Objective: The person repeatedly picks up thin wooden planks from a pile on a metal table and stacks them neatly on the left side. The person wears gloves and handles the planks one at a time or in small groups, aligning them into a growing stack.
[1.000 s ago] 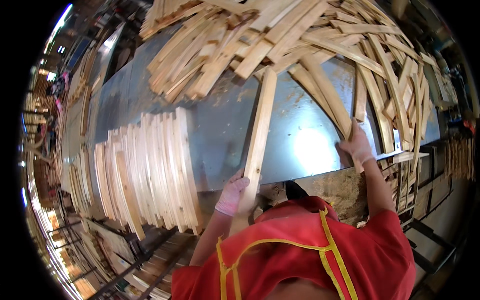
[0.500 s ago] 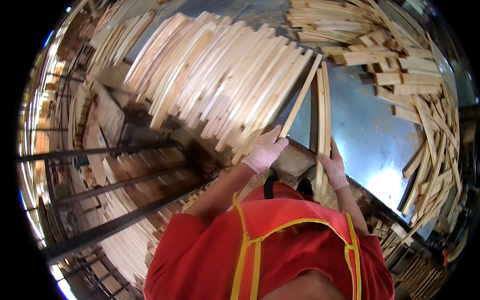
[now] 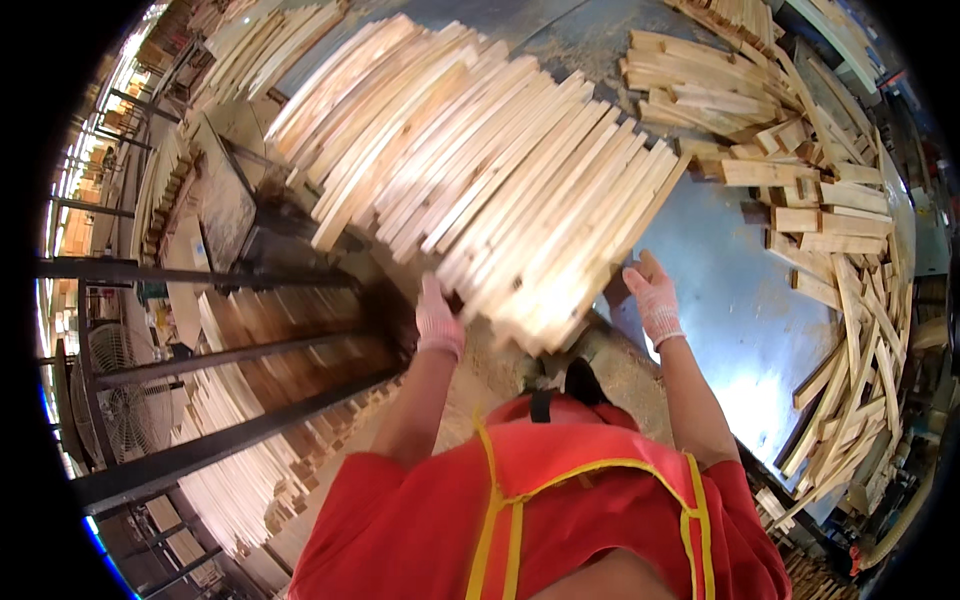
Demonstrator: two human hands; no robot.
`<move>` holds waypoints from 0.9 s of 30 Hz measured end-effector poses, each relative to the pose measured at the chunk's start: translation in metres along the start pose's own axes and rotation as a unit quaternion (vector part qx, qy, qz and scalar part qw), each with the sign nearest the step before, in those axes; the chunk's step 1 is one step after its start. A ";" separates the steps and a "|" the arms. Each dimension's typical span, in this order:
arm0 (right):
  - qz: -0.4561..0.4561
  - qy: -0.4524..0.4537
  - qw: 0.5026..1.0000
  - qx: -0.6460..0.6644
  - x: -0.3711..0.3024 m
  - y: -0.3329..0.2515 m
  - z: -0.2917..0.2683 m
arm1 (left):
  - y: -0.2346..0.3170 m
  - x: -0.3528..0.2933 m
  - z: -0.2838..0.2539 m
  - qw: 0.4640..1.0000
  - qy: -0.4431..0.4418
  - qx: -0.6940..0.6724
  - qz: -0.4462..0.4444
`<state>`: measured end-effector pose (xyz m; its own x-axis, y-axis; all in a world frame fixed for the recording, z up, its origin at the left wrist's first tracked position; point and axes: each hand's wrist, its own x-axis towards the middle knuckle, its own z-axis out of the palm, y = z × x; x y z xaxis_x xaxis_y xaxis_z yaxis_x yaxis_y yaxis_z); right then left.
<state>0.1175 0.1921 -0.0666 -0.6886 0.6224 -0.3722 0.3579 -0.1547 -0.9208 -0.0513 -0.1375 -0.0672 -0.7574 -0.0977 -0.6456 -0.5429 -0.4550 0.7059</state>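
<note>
A wide row of pale wooden strips (image 3: 500,185) lies side by side on the metal table, their near ends uneven. My left hand (image 3: 438,320), in a thin whitish knit glove, is beside the near ends at the row's left part; its fingers point forward, and whether they touch the wood I cannot make out. My right hand (image 3: 654,300), gloved alike, hovers just off the row's right edge with thumb and fingers apart and nothing in it. Both hands are open, with the right-hand end of the row between them.
The bluish metal table (image 3: 715,265) shows bare to the right. Short wooden blocks (image 3: 790,220) and long loose slats (image 3: 868,350) are heaped at its far right. A dark metal rack (image 3: 240,420) with stacked strips stands at my left, near a fan (image 3: 118,365).
The separate strips that my hands held have been let go and now lie with the row. My left hand has moved left, and my right hand has moved slightly forward and opened.
</note>
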 end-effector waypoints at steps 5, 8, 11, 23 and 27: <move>0.054 0.060 0.992 0.101 0.021 -0.030 -0.047 | -0.009 -0.081 -0.025 0.838 -0.217 0.496 -0.069; 0.036 0.043 0.991 0.120 0.035 -0.015 -0.077 | -0.001 -0.067 0.027 0.736 -0.234 0.629 0.091; 0.005 -0.054 0.996 -0.076 0.069 -0.034 -0.093 | 0.024 -0.064 0.150 0.639 -0.190 0.732 0.138; 0.064 -0.051 0.993 0.081 0.093 -0.055 -0.075 | -0.023 -0.045 0.238 0.695 -0.164 0.688 0.127; -0.089 0.007 0.991 0.096 0.048 -0.143 -0.084 | 0.020 -0.085 0.257 0.751 -0.217 0.551 0.292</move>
<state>0.0861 0.3089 0.0570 -0.7203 0.6638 -0.2011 0.1044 -0.1829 -0.9776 -0.0911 0.0892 0.0766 -0.9005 0.4099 -0.1449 0.1381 0.5856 0.7987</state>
